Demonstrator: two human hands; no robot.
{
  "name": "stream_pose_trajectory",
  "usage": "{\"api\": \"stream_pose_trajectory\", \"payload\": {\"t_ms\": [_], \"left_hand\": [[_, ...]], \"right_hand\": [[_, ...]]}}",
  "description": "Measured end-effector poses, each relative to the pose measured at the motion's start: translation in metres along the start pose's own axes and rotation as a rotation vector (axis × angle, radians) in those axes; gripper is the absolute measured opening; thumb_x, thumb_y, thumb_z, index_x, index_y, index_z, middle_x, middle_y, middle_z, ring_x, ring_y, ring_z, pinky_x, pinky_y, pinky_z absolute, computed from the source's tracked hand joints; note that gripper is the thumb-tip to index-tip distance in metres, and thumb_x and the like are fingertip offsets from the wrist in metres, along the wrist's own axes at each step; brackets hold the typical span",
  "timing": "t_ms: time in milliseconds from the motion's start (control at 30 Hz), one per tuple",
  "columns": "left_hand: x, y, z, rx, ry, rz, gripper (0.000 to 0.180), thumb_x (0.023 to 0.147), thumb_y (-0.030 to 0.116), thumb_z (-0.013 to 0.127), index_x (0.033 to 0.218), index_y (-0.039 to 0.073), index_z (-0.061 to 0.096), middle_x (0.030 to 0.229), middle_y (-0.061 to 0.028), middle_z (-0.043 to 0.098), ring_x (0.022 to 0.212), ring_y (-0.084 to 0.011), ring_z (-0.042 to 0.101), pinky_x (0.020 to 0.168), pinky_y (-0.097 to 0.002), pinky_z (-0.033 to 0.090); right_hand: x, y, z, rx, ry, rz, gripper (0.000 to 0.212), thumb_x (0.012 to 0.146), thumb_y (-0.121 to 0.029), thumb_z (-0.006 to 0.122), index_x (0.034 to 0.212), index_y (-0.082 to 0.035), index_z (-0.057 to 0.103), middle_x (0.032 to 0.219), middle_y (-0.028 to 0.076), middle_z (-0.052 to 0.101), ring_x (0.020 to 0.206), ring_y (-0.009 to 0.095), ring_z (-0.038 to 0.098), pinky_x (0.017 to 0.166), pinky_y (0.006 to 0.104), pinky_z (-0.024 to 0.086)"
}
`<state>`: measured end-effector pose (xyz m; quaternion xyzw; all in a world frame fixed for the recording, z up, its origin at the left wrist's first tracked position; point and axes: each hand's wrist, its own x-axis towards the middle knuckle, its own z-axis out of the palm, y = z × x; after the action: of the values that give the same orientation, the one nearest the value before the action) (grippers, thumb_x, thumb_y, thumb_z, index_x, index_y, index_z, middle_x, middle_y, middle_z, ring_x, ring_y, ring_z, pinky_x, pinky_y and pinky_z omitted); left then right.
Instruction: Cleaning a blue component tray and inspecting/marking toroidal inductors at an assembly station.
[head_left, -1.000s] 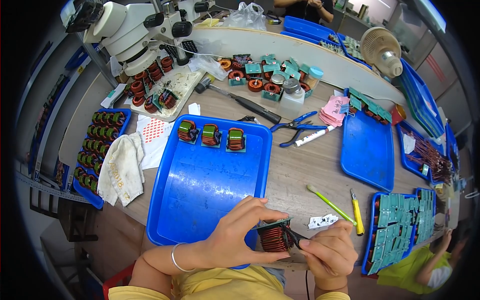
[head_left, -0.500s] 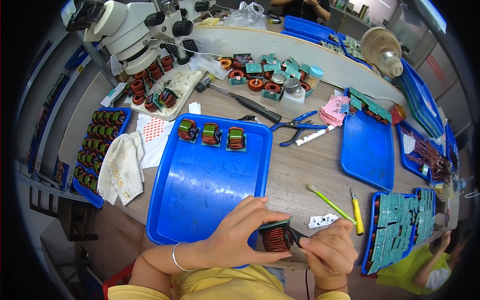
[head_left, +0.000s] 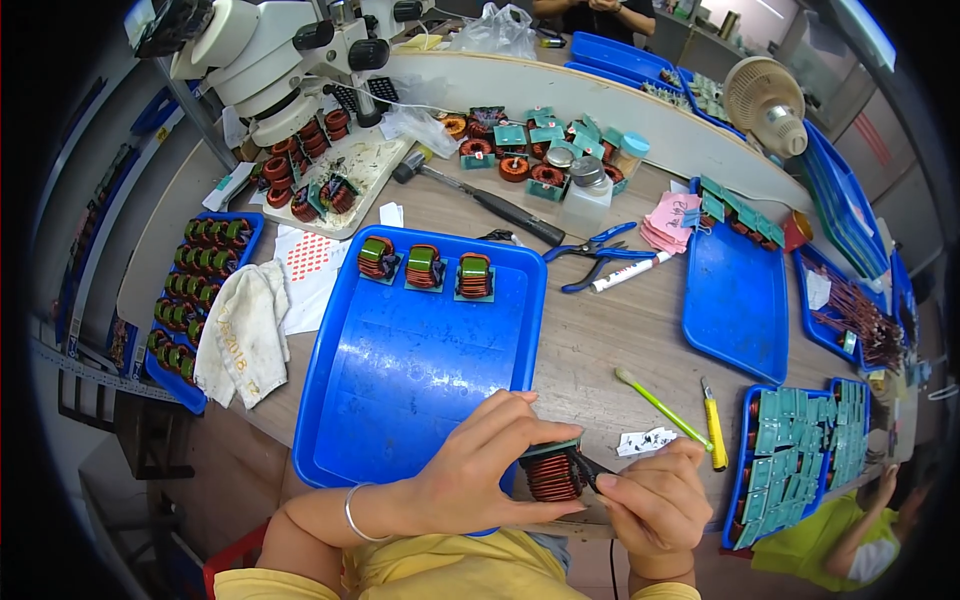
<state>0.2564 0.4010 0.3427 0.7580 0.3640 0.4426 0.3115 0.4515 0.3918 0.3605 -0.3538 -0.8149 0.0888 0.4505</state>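
Note:
My left hand (head_left: 470,465) grips a copper-wound coil (head_left: 552,474) on a green circuit board between thumb and fingers, over the table's near edge. My right hand (head_left: 655,500) pinches a slim black tapered tool (head_left: 588,465), whose tip touches the coil's right side; its exact kind is hard to make out. Left of the coil lies a large blue tray (head_left: 420,360), which my left hand partly overlaps. Along the tray's far side stand a few finished-looking coils (head_left: 423,267) with green tops on boards.
Right of my hands lie a green brush-like stick (head_left: 655,403), a yellow cutter (head_left: 714,425) and a label sheet (head_left: 647,441). Farther off are pliers (head_left: 597,255), a hammer (head_left: 500,212) and a microscope (head_left: 255,70). A tray (head_left: 742,480) of board-mounted coils stands at right; a cloth (head_left: 243,335) lies left.
Both hands keep nearly the same pose, still holding the coil and the black tool. The view has shifted very slightly.

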Motion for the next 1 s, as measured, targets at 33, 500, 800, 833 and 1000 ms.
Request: {"api": "stream_pose_trajectory", "payload": {"t_ms": [33, 500, 800, 833, 1000], "left_hand": [[0.0005, 0.0000, -0.0001, 0.002, 0.001, 0.005, 0.056, 0.059, 0.022, 0.081, 0.104, 0.001, 0.057, 0.080, -0.0117, 0.046, 0.076, -0.0279, 0.049, 0.084, -0.0367, 0.041], [0.0015, 0.0010, 0.0012, 0.045, -0.012, -0.022, 0.055, 0.055, 0.018, 0.084, 0.102, 0.003, 0.060, 0.086, -0.0066, 0.058, 0.077, -0.0203, 0.054, 0.087, -0.0400, 0.043], [0.0007, 0.0014, 0.0001, -0.059, -0.013, -0.095, 0.055, 0.056, 0.017, 0.084, 0.103, 0.003, 0.060, 0.091, -0.0069, 0.059, 0.081, -0.0211, 0.055, 0.090, -0.0404, 0.043], [0.0007, 0.0014, -0.0002, -0.061, -0.013, -0.100, 0.054, 0.056, 0.017, 0.083, 0.103, 0.003, 0.060, 0.091, -0.0070, 0.059, 0.081, -0.0211, 0.055, 0.090, -0.0404, 0.043], [0.0011, 0.0016, -0.0006, -0.054, -0.007, -0.084, 0.054, 0.056, 0.017, 0.084, 0.103, 0.003, 0.060, 0.090, -0.0068, 0.059, 0.081, -0.0210, 0.055, 0.089, -0.0401, 0.043]], "right_hand": [[-0.0004, 0.0008, -0.0002, -0.017, -0.004, -0.033, 0.030, 0.057, -0.005, 0.075, 0.085, -0.009, 0.069, 0.067, -0.002, 0.056, 0.061, 0.011, 0.052, 0.064, 0.0263, 0.036], [0.0014, 0.0024, 0.0051, 0.218, 0.027, 0.087, 0.011, 0.063, -0.009, 0.072, 0.071, -0.005, 0.066, 0.060, 0.001, 0.057, 0.055, 0.016, 0.053, 0.061, 0.0299, 0.035], [0.0008, 0.0065, -0.0009, 0.159, 0.052, 0.081, 0.026, 0.057, -0.002, 0.075, 0.082, -0.006, 0.068, 0.064, 0.000, 0.058, 0.058, 0.014, 0.053, 0.060, 0.0277, 0.034], [0.0009, 0.0065, -0.0006, 0.151, 0.054, 0.077, 0.026, 0.057, -0.002, 0.075, 0.082, -0.006, 0.068, 0.064, 0.000, 0.058, 0.058, 0.014, 0.053, 0.060, 0.0277, 0.035], [0.0015, 0.0071, 0.0013, 0.141, 0.043, 0.075, 0.026, 0.057, -0.002, 0.075, 0.082, -0.006, 0.069, 0.064, 0.000, 0.058, 0.057, 0.013, 0.053, 0.060, 0.0276, 0.034]]}}
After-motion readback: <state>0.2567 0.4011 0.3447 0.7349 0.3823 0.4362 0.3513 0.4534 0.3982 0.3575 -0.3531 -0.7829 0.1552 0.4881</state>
